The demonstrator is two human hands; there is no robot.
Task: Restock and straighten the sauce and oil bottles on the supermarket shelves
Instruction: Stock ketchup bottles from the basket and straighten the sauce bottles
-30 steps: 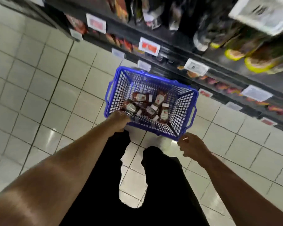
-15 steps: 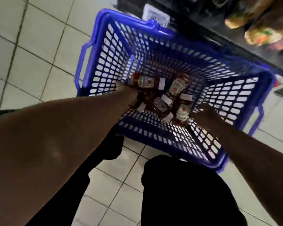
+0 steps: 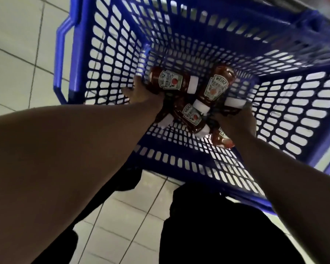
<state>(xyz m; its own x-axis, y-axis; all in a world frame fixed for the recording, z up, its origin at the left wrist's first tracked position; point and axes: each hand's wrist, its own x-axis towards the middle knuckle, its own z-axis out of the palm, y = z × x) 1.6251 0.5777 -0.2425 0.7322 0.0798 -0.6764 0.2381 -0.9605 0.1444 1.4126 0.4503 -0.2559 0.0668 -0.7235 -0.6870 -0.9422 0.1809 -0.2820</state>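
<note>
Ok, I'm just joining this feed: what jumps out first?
A big blue mesh basket fills most of the view, standing on pale floor tiles. In its bottom lies a jumble of Heinz ketchup bottles with white caps, on their sides. Both hands are down among them: the left hand grips the far-left bottle, and the right hand reaches into the pile's right side.

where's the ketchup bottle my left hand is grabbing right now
In the head view it lies on its side at the far left of the blue basket, under your left hand: the ketchup bottle.
</note>
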